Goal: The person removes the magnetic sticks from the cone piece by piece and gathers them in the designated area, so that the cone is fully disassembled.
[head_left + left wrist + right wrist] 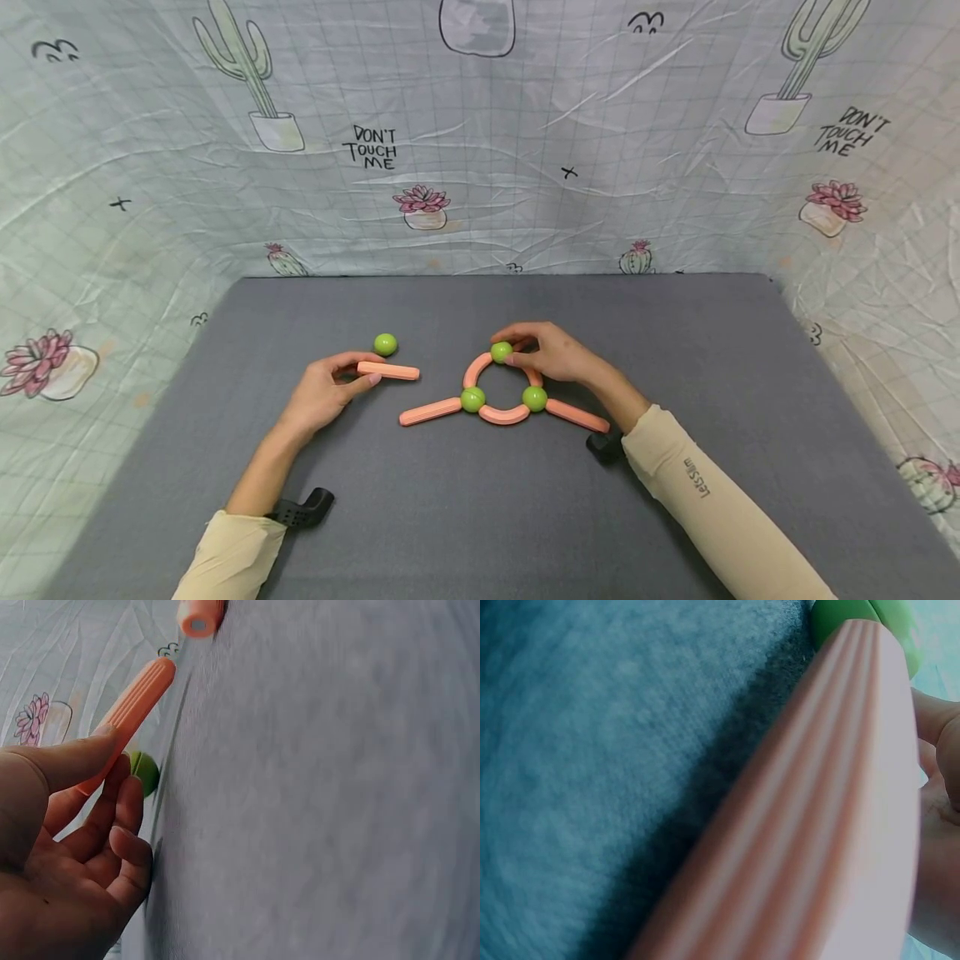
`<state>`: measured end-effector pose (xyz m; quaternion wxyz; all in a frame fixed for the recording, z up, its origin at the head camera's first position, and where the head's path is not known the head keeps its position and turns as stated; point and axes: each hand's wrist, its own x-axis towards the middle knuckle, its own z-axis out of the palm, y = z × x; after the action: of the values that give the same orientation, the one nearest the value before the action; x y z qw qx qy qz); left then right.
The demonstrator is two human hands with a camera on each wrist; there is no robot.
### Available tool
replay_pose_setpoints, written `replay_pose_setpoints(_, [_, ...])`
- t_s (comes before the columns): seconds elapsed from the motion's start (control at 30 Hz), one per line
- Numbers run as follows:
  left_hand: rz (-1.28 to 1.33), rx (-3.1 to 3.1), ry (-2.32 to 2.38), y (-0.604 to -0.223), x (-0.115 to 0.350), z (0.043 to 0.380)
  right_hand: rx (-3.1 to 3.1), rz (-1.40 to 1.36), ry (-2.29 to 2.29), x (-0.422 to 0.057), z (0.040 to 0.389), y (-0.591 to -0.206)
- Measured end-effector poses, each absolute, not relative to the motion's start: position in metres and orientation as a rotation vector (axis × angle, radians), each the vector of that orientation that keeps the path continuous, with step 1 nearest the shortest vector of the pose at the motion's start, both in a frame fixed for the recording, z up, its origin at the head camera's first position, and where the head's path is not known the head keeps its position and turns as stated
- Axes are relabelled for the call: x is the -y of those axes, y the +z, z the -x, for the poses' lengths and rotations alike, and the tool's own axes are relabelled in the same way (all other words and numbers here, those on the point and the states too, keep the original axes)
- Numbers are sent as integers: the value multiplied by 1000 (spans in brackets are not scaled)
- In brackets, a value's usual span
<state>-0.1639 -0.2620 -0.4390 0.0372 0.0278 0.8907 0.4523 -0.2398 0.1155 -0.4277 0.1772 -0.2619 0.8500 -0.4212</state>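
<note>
Between thumb and fingers, my left hand pinches a straight orange ribbed rod, held just off the table. A loose green ball lies right behind that hand. My right hand grips the green ball at the top of a ring made of curved orange rods and green balls. From the ring's lower balls, straight orange rods reach out to left and right. In the right wrist view, a ribbed rod fills the foreground and hides most of the hand.
The grey table reaches back to a hanging cloth printed with cacti and lettering. Cloth also hangs along both sides. A black wrist strap sits on the left forearm, and another black device is at the right wrist.
</note>
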Motion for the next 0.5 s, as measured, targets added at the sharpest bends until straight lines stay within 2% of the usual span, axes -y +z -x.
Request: replay_pose_setpoints(0.5, [-151, -2874, 1165, -440, 270, 171, -2402, 723, -1191, -117, 239, -427])
